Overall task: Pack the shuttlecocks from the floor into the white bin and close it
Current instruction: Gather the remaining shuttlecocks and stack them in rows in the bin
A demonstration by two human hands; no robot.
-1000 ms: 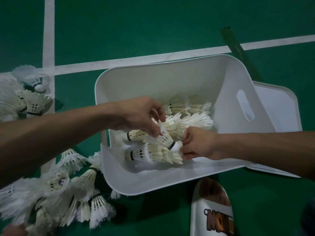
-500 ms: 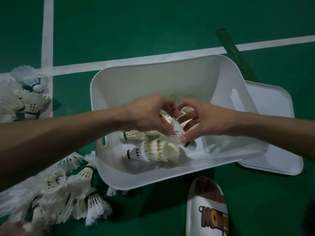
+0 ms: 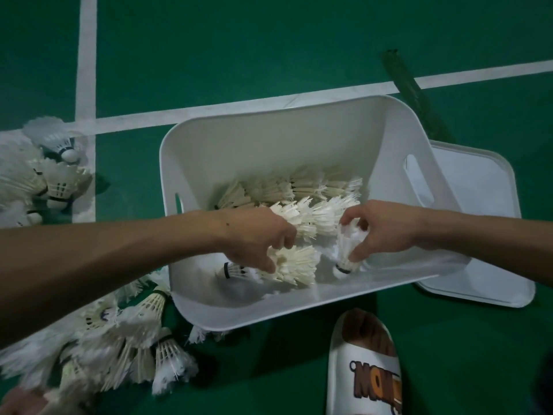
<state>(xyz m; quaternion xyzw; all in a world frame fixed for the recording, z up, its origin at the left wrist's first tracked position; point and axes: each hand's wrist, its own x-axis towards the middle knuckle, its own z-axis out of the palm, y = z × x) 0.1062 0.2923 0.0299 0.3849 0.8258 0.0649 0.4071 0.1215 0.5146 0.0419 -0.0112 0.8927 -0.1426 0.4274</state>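
The white bin [image 3: 269,139] stands open on the green court floor, with several shuttlecocks [image 3: 302,187] lying in rows along its bottom. Both my hands are inside it. My left hand [image 3: 257,238] rests fingers-down on a nested stack of shuttlecocks [image 3: 294,265] near the front wall. My right hand [image 3: 374,229] grips one white shuttlecock [image 3: 347,250], cork down, at the bin's right side. Loose shuttlecocks lie in a heap on the floor [image 3: 125,339] at the lower left. A second cluster of shuttlecocks [image 3: 51,181] sits at the far left.
The bin's white lid [image 3: 484,235] lies flat on the floor just right of the bin. A white slipper [image 3: 365,369] with brown lettering is at the bottom edge, in front of the bin. White court lines cross behind the bin.
My right hand has moved right and down with one shuttlecock, setting it cork down by the right wall. My left hand has dropped onto the front stack. The two hands have parted.
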